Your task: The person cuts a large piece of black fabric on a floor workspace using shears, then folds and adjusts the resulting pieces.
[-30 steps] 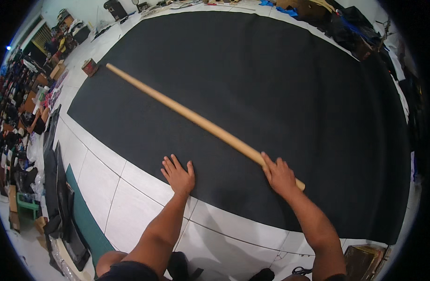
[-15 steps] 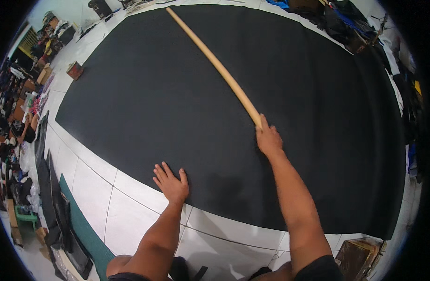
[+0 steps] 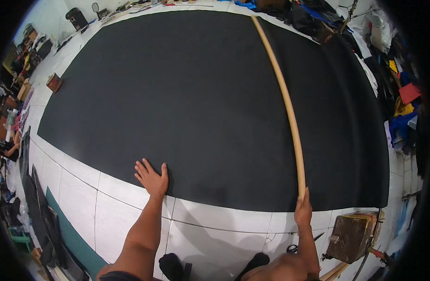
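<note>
A large black sheet (image 3: 191,103) of smooth, leather-like material lies spread over the white floor tiles. My left hand (image 3: 152,179) rests flat on its near edge, fingers spread, holding nothing. Closed round the near end of a long, pale wooden pole (image 3: 290,110) is my right hand (image 3: 303,210), at the sheet's near edge on the right. The pole stretches away across the sheet to its far edge, leaning slightly left at the far end. My palm and fingers hide the pole's near tip.
Close to my right forearm lie black-handled scissors (image 3: 293,248). A brown taped box (image 3: 349,239) stands at the lower right. At the sheet's far left is a rusty tin (image 3: 54,83). Dark folded material and a green sheet (image 3: 70,229) lie left, with clutter (image 3: 404,100) along the right.
My right hand has drawn the pole nearer and to the right, and its far end has swung right. The left hand stays flat on the sheet; the view has shifted somewhat.
</note>
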Motion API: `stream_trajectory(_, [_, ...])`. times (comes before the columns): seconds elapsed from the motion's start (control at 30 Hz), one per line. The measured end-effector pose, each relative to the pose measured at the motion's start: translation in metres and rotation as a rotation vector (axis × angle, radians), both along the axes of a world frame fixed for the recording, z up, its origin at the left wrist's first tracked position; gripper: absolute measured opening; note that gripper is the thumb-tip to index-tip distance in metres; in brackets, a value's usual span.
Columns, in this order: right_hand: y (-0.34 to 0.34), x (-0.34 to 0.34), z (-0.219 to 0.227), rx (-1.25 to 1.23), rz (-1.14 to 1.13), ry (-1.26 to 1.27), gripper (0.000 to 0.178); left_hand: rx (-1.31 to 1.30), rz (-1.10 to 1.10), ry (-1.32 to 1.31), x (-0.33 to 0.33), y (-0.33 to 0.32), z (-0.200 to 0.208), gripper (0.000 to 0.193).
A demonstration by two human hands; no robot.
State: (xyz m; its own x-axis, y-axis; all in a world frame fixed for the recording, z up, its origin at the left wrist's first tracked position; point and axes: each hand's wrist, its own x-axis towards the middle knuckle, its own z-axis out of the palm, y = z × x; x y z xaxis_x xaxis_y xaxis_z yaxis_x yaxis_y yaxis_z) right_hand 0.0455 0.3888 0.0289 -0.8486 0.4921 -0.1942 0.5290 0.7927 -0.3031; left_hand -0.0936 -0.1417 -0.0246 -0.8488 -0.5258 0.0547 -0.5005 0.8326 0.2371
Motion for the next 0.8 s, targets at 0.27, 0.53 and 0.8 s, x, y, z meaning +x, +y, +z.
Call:
stream_trajectory(0.27, [-0.027,0.009,0.012,-0.167,-0.099,0.05,0.055,0.088,-0.148,0.046,0.043,0.015,0.003,0.086])
stream_trajectory(0.53, [-0.143,-0.151,0.02,-0.049,0.426,0.047,0.06,0.108,-0.153,0.082,0.048,0.005,0.006,0.086])
stream_trajectory(0.8, [-0.303,-0.216,-0.001,0.09,1.02,0.088,0.069,0.143,-0.152,0.115,0.046,0.02,0.003,0.085])
